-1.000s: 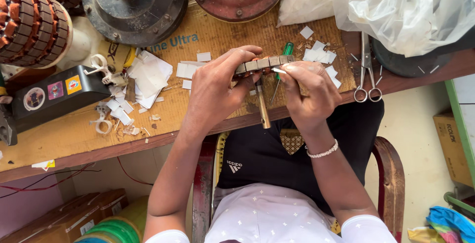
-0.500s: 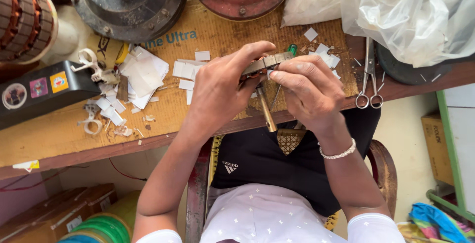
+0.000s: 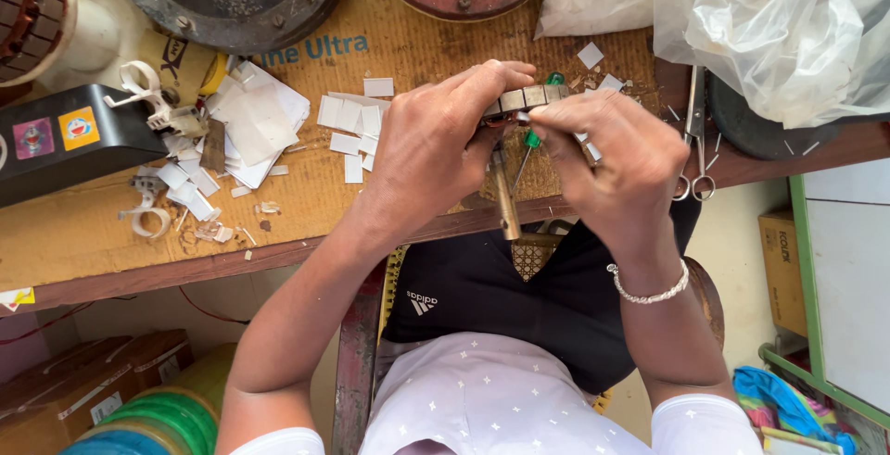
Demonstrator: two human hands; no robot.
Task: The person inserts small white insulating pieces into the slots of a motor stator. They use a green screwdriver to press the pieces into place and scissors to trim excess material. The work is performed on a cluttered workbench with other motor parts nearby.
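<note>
Grip of both hands (image 3: pixel 519 154) (rotor (image 3: pixel 524 98) half-hidden)

Packaging and labels at the counter
Square stickers (image 3: pixel 57 131) on black case, left; printed cardboard sheet (image 3: pixel 408 43) on counter; brown box (image 3: pixel 781 270) lower right.

White starred shirt, dark shorts, beaded bracelet (image 3: pixel 652 294)
</note>
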